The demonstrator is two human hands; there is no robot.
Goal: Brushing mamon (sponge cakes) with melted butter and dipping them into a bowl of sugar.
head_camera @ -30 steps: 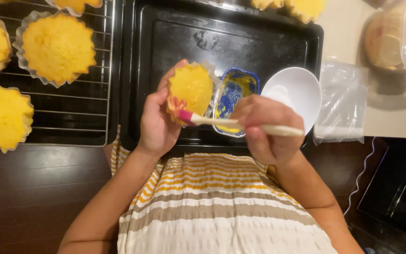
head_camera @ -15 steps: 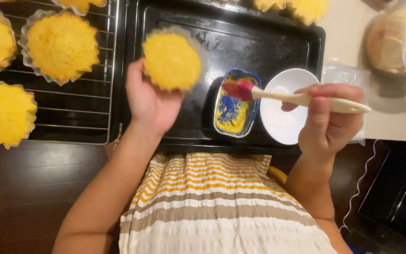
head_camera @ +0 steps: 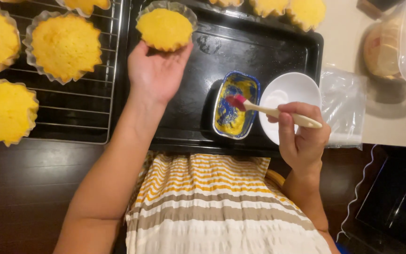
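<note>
The left hand (head_camera: pixel 158 70) grips a round yellow cake in clear fluted liner (head_camera: pixel 165 27) over the black baking tray (head_camera: pixel 278 47) — the right hand (head_camera: pixel 301 134) pinches a red-tipped pastry brush (head_camera: pixel 259 107), its tip in the small blue dish (head_camera: pixel 236 110).

Left hand (head_camera: pixel 153 70): bare, no ring, no watch.
Right hand (head_camera: pixel 301 136): bare, no ring at the fingers.
Arms: sleeveless up to the elbows.
Garment (head_camera: pixel 212 207): below both wrists, horizontally striped fabric in yellow, grey-brown and white.
</note>
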